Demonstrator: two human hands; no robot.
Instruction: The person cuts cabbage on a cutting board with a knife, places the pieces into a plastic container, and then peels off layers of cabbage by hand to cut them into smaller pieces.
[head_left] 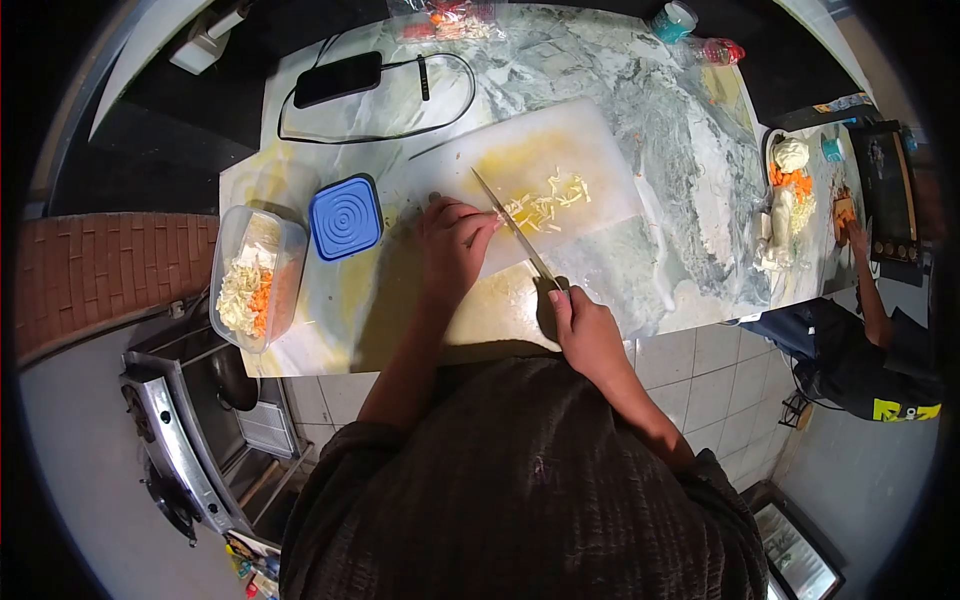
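My right hand point(590, 335) grips a kitchen knife point(522, 236) by its handle, the long blade slanting up and left across the white cutting board point(610, 180). Beside the blade is my left hand point(455, 240), its fingers drawn together at the board's lower left part. Whatever those fingertips pinch is too small to make out. Thin pale vegetable strips point(545, 210) lie scattered on the board, just right of the blade. Yellowish stains mark the board's surface.
Left of the board sit a blue square lid point(345, 218) and a clear container point(291, 290) with chopped pale and orange vegetables. A phone point(338, 79) with a looped cable lies behind. At right, a co-worker's hand point(857, 238) is near a brown board beside more vegetables point(790, 183).
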